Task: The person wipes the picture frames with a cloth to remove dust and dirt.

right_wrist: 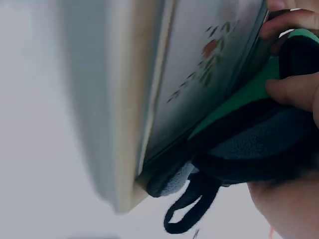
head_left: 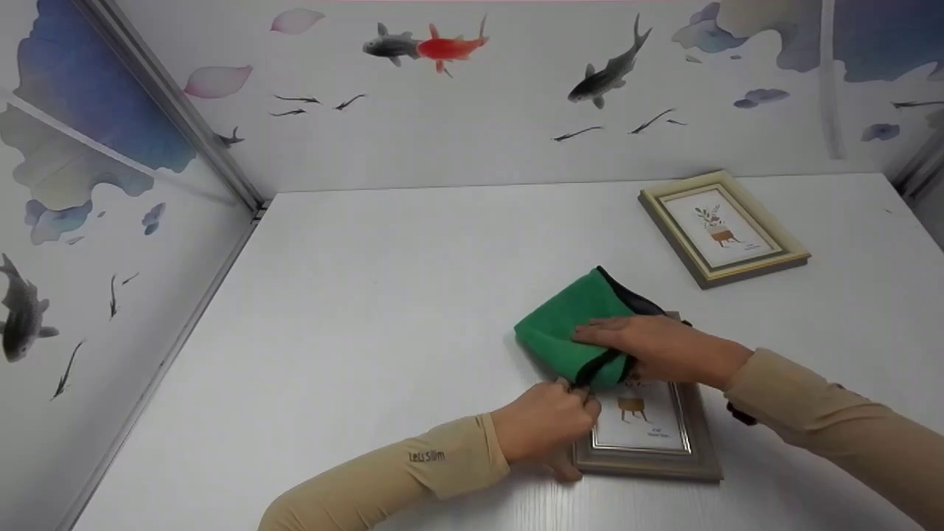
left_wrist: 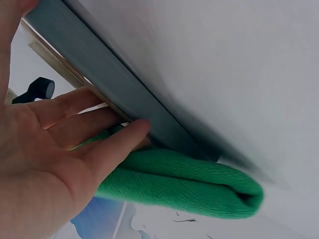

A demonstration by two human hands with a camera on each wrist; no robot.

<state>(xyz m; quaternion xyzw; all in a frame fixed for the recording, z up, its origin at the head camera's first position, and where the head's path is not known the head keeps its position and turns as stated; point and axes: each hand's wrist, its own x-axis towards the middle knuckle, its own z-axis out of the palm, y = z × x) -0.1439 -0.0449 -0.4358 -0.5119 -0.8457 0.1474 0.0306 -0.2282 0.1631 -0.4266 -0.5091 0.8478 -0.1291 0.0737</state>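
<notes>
Wiping near frame [head_left: 649, 464], we judge; it lies right of centre. Our left hand [head_left: 547, 422] grips its left edge; right hand [head_left: 664, 346] clamps folded cloth [head_left: 564, 324] over its far part. Next calls for even pressure, frame held steady.

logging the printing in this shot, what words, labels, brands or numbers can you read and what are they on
"LetsSlim": left sleeve
Too small to read: tiny print on the picture in the grey-brown frame
Too small to read: tiny print on the picture in the gold frame
</notes>
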